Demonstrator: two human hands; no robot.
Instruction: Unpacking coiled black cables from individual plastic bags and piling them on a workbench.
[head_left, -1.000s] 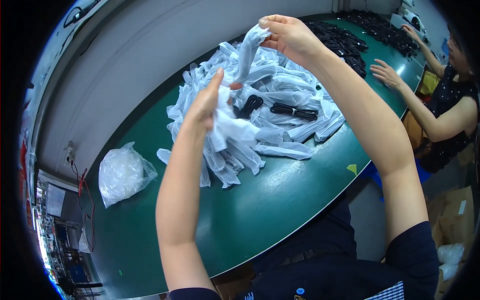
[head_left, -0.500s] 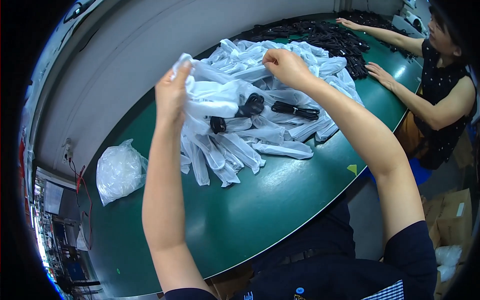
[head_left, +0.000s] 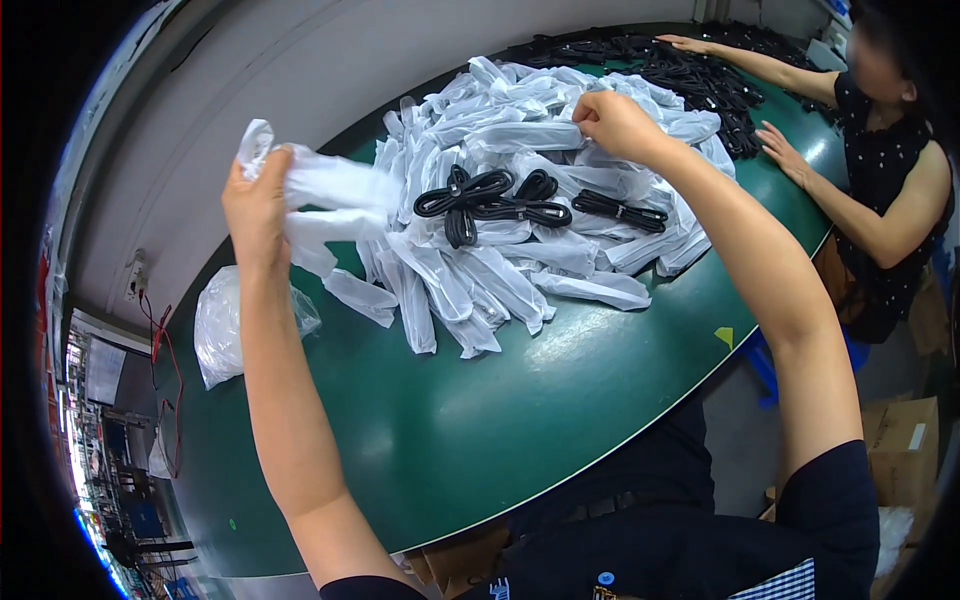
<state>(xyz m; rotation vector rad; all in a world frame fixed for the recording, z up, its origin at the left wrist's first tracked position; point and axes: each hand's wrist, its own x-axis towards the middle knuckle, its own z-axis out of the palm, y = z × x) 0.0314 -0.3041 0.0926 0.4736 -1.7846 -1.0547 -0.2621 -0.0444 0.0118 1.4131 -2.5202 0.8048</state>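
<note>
Head view: bag pile (head_left: 520, 138) lies inside table's (head_left: 480, 430) near edge.

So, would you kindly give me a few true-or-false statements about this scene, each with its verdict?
1. The left hand holds white plastic sleeves. True.
2. The tabletop is bright red. False: the tabletop is green.
3. Unwrapped black cable bundles lie on top of the heap of white packages. True.
4. The co-worker is at the left side of the picture. False: the co-worker is at the right side.
5. The right hand is wide open with its fingers spread. False: the right hand has its fingers curled, over the heap.
6. A clear plastic bag is partly hidden behind the left forearm. True.
</note>
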